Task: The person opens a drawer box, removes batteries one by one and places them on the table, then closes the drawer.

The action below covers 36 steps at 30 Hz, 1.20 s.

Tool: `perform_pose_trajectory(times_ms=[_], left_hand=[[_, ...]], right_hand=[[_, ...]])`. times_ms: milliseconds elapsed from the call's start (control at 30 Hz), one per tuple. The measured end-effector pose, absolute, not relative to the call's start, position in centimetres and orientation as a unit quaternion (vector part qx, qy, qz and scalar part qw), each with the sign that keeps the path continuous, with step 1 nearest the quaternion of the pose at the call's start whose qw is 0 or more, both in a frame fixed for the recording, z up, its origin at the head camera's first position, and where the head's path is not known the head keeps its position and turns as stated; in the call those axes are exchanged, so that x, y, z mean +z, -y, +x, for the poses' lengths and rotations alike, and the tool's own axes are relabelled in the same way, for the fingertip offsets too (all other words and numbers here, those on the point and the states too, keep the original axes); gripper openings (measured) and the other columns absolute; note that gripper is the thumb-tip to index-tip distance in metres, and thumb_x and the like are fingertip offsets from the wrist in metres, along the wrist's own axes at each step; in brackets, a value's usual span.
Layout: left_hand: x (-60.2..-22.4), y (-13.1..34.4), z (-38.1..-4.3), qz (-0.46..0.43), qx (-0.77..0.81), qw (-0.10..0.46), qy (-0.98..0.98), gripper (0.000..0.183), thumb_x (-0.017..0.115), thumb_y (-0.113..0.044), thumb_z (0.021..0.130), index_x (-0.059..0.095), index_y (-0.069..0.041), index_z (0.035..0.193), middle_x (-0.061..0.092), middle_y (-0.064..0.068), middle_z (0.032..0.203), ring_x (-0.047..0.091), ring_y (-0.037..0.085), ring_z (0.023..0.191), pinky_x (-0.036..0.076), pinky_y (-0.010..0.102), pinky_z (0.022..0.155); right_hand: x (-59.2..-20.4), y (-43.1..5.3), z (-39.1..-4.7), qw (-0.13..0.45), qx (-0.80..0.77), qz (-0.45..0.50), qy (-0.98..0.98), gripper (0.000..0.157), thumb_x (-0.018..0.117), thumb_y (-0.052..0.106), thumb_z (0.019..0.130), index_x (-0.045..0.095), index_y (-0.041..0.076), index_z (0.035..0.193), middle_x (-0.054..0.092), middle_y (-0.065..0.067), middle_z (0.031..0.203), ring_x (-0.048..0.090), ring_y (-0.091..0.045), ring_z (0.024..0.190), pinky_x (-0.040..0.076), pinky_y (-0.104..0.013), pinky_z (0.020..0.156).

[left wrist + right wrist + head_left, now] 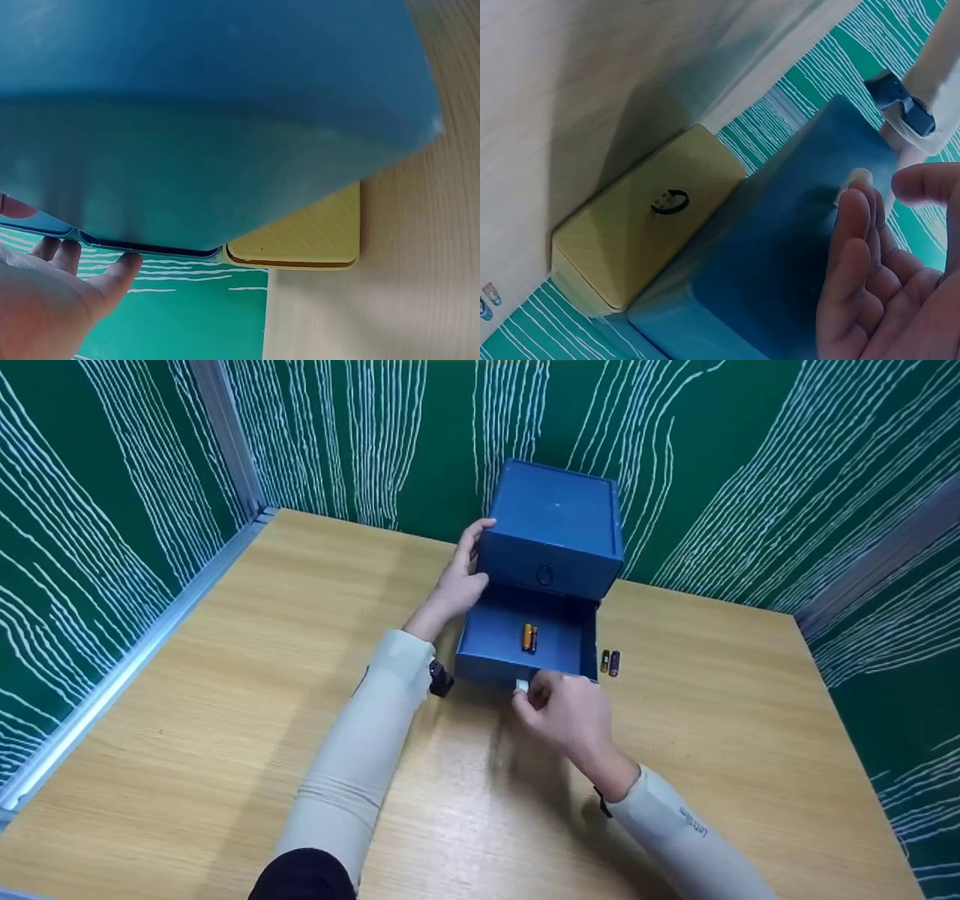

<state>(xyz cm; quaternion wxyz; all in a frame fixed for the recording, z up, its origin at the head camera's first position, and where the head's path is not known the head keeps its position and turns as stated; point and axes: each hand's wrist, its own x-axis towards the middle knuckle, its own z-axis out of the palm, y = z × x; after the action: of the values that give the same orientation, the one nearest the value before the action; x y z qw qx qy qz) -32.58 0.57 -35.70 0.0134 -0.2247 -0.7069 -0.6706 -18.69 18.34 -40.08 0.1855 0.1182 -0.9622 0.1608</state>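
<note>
The drawer [491, 667], blue and well out from the blue drawer unit [556, 510], is being worked at its white knob [523, 685]. The right hand [570, 712] is placed there with curled fingers, their tips at the knob; in the right wrist view the thumb is seen apart from them, and whether the knob is firmly gripped cannot be told. The left hand [459, 583] is set against the unit's left side, its fingers spread and clamped on nothing.

For a clean slide, the knob is best moved straight along the drawer's line, without lift or twist, while the unit is braced from the side so that it is not tipped or dragged over the desk [712, 720]. A jerk should be avoided, since the orange battery [527, 637] and the dark battery [534, 640] lying side by side inside could be set rolling.

Two more batteries [615, 663] are found on the desk just right of the drawer; room should be left for them. Below, a yellow drawer [641, 232] is seen closed. Behind, the unit is backed by a green wall [450, 435].
</note>
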Motion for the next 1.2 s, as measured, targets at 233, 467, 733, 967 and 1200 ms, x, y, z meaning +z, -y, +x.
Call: perform_pose_trajectory(times_ms=[233,467,733,967,1200], left_hand=[[-35.8,-0.6,-32.7,-0.227,-0.669,0.018,0.707,0.067,0.035,0.012,0.081,0.022,-0.027,0.135,0.012,-0.007,0.145,0.012,0.014,0.133,0.017,0.038,0.107],[-35.7,-0.6,-32.6,-0.229,-0.668,0.019,0.708,0.066,0.035,0.011,0.082,0.022,-0.027,0.135,0.011,-0.008,0.145,0.011,0.013,0.134,0.015,0.039,0.107],[-35.7,-0.6,-32.6,-0.23,-0.675,0.024,0.701,0.066,0.036,0.011,0.081,0.023,-0.025,0.134,0.012,-0.006,0.144,0.012,0.013,0.133,0.015,0.04,0.107],[-35.6,-0.7,-32.5,-0.228,-0.669,0.021,0.707,0.065,0.036,0.01,0.082,0.022,-0.025,0.135,0.012,-0.005,0.145,0.013,0.016,0.133,0.016,0.04,0.107],[-35.6,-0.7,-32.5,-0.224,-0.662,0.024,0.714,0.066,0.037,0.009,0.082,0.022,-0.027,0.134,0.011,-0.007,0.145,0.013,0.014,0.133,0.018,0.039,0.106]], right_hand=[[-38.1,-19.2,-19.0,0.212,0.212,0.136,0.944,0.021,0.057,0.038,0.076,0.059,0.021,0.064,0.053,0.009,0.055,0.046,-0.007,0.048,0.037,-0.023,0.044],[-36.2,-20.8,-21.8,0.188,0.294,0.194,0.917,0.013,0.057,0.033,0.079,0.058,0.022,0.074,0.056,0.009,0.07,0.05,-0.005,0.063,0.044,-0.025,0.056],[-36.3,-21.7,-26.2,0.132,0.316,0.229,0.911,0.015,0.063,0.023,0.074,0.061,0.017,0.088,0.056,-0.001,0.087,0.05,-0.017,0.08,0.045,-0.033,0.07],[-37.1,-22.2,-28.1,0.102,0.291,0.232,0.923,0.027,0.066,0.025,0.072,0.06,0.016,0.096,0.053,0.001,0.095,0.048,-0.021,0.088,0.043,-0.037,0.079],[-37.7,-22.6,-29.2,0.083,0.258,0.242,0.932,0.036,0.067,0.029,0.07,0.059,0.013,0.102,0.053,0.003,0.098,0.046,-0.016,0.09,0.041,-0.034,0.082]])
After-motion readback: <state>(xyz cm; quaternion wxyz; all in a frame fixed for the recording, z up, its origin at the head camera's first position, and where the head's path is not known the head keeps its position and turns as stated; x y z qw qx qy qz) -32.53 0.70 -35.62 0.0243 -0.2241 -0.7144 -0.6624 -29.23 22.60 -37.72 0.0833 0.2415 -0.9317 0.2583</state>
